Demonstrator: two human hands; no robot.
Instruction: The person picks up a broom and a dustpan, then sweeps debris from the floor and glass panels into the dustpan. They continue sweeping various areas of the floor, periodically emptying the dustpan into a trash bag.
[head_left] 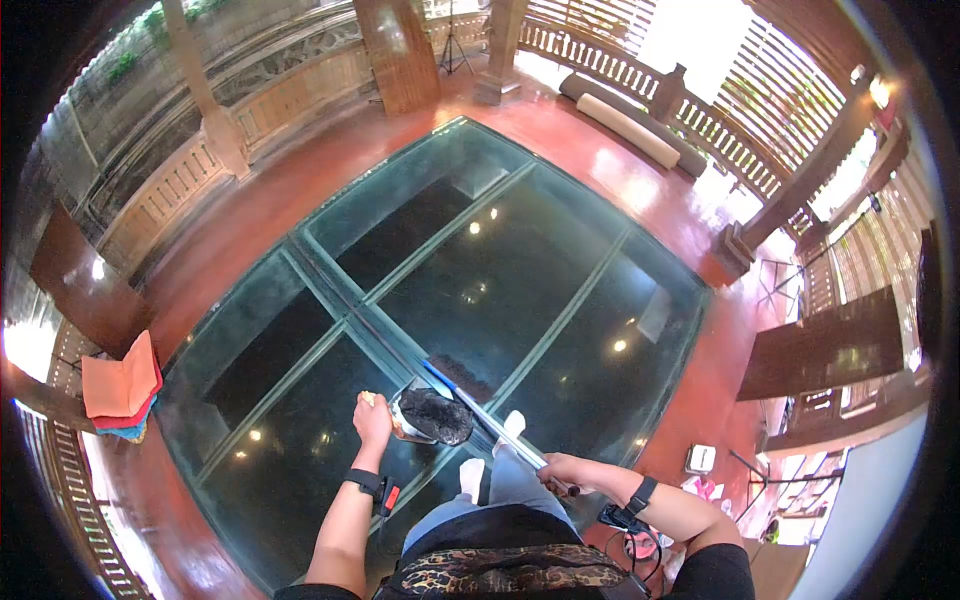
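My left hand (373, 428) is closed in a fist around what looks like the handle of a dustpan (402, 427); a small yellowish tip shows at the fingers. A dark grey, fluffy mass (437, 416) fills the pan's opening. My right hand (565, 473) is wrapped round the end of a long pale pole, the handle of a broom (490, 418). It slants away to the upper left, past the pan, to a blue strip and dark bristles over the glass floor. My feet in white socks are just behind the pan.
Glass floor panels (520, 265) with metal-like seams lie inside a red floor border (620, 190). Folded coloured cloths (122, 385) are at left. A rolled mat (628, 130) lies by the far railing. At right are a wooden panel (825, 343) and a small white box (701, 459).
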